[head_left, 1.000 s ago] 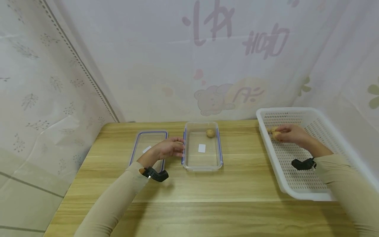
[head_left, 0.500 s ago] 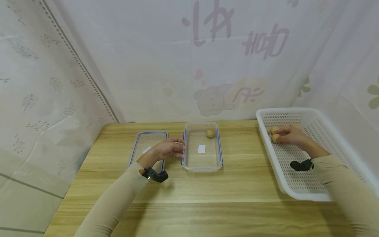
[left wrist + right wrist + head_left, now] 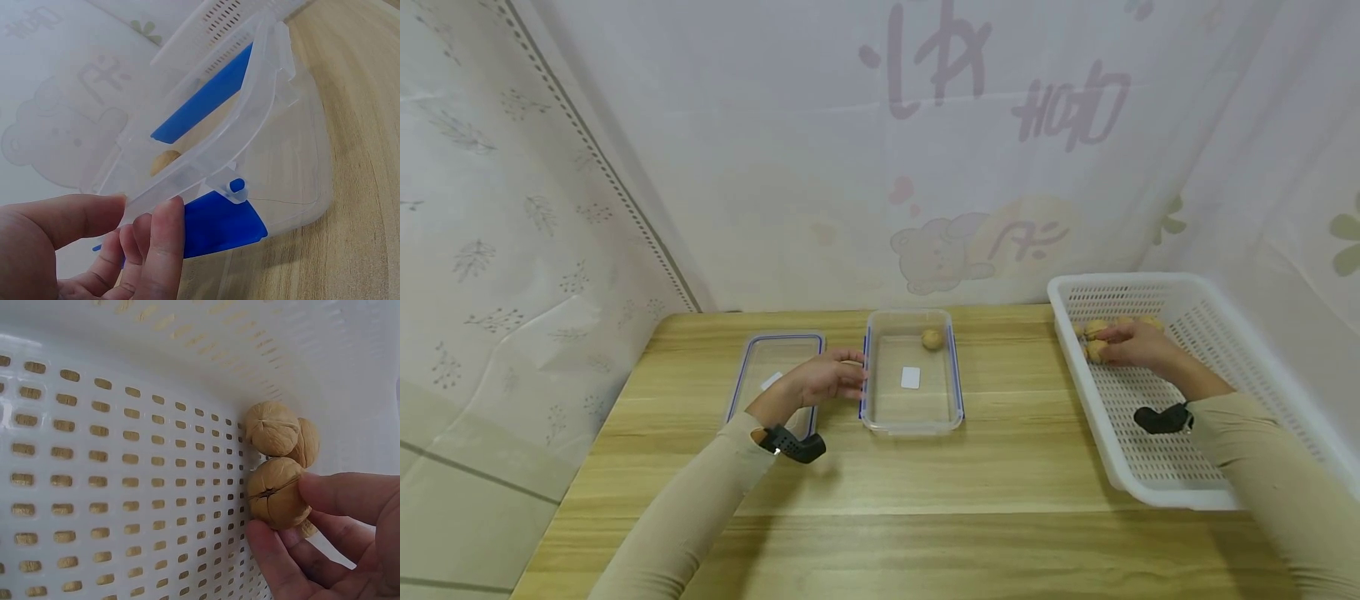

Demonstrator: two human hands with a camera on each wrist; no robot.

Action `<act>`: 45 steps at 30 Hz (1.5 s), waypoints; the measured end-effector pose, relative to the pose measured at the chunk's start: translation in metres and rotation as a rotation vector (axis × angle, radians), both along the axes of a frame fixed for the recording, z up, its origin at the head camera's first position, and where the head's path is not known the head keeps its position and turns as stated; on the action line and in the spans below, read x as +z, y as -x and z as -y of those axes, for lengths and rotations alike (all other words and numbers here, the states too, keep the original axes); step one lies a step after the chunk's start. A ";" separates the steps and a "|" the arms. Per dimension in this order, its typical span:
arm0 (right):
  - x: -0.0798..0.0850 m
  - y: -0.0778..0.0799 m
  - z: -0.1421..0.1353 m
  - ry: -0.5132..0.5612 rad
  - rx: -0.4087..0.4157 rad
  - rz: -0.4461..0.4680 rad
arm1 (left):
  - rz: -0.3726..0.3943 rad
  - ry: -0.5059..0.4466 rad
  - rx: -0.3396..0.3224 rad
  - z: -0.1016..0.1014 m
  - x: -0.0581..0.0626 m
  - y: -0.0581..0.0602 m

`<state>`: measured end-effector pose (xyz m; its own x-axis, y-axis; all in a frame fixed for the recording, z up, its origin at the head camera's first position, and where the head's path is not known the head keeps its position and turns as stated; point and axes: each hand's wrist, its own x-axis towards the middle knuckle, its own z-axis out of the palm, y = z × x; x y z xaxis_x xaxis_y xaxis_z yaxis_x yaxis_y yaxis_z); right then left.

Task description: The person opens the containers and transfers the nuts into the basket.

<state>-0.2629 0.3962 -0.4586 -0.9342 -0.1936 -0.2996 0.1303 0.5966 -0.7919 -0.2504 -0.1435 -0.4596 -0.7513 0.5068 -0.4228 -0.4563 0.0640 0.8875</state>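
Note:
A clear plastic container (image 3: 912, 417) with blue side clips stands mid-table, one walnut (image 3: 932, 338) and a white label inside. My left hand (image 3: 831, 377) holds its left rim; fingers (image 3: 164, 232) curl against the clear edge (image 3: 206, 164) beside a blue clip (image 3: 219, 224). Its lid (image 3: 772, 358) lies flat to the left, under my wrist. My right hand (image 3: 1131, 345) is in the far left corner of the white perforated basket (image 3: 1180, 498) and pinches a walnut (image 3: 275, 494) between thumb and fingers. Two more walnuts (image 3: 272, 428) lie just beyond it against the basket wall.
The wooden table (image 3: 925, 508) has open surface in front of the container and between container and basket. A printed white curtain (image 3: 880, 150) hangs close behind and to the left. The basket's tall walls (image 3: 187, 337) enclose my right hand.
My right hand has shifted slightly toward the basket's far corner, staying on a walnut; more walnuts now show beside it. My left hand has stayed at the container rim.

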 end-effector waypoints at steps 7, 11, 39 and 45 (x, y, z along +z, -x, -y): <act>0.003 -0.001 0.001 0.010 -0.017 -0.026 | -0.004 0.008 -0.002 0.000 0.001 0.000; 0.004 -0.001 0.001 0.013 -0.034 -0.053 | 0.005 0.003 0.007 0.000 0.001 0.000; 0.068 -0.016 0.011 -0.211 0.150 -0.021 | 0.014 0.001 0.002 -0.001 0.001 0.002; 0.077 -0.017 0.035 -0.388 0.177 -0.106 | 0.021 -0.003 -0.003 -0.001 0.002 0.002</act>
